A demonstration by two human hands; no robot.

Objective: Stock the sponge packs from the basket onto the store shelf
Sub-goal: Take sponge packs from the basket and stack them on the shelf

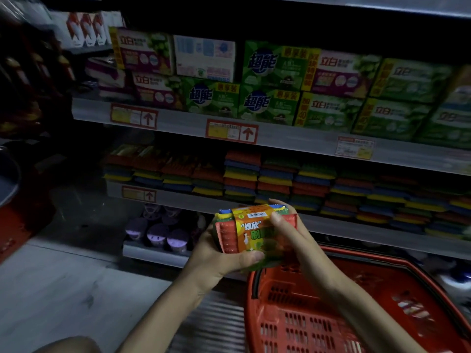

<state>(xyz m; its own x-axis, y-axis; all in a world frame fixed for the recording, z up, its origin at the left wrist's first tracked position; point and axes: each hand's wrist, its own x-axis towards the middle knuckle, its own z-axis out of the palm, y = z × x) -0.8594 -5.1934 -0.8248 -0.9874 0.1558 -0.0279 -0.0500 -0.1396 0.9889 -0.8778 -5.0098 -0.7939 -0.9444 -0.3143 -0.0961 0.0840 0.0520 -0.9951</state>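
A sponge pack (251, 231) with an orange label and coloured sponges is held in front of the shelf, above the red basket (318, 324). My left hand (219, 256) grips it from below and the left, thumb along its lower edge. My right hand (290, 230) holds its right side, fingers over the label. The sponge shelf (178, 198) behind carries stacked rows of coloured sponge packs (305, 184). The basket's inside shows no other packs in the visible part.
An upper shelf (280, 136) holds soap boxes with price tags on its edge. The bottom shelf has purple round containers (158, 233). Grey floor lies at the left, and a red object (15, 225) stands at the far left.
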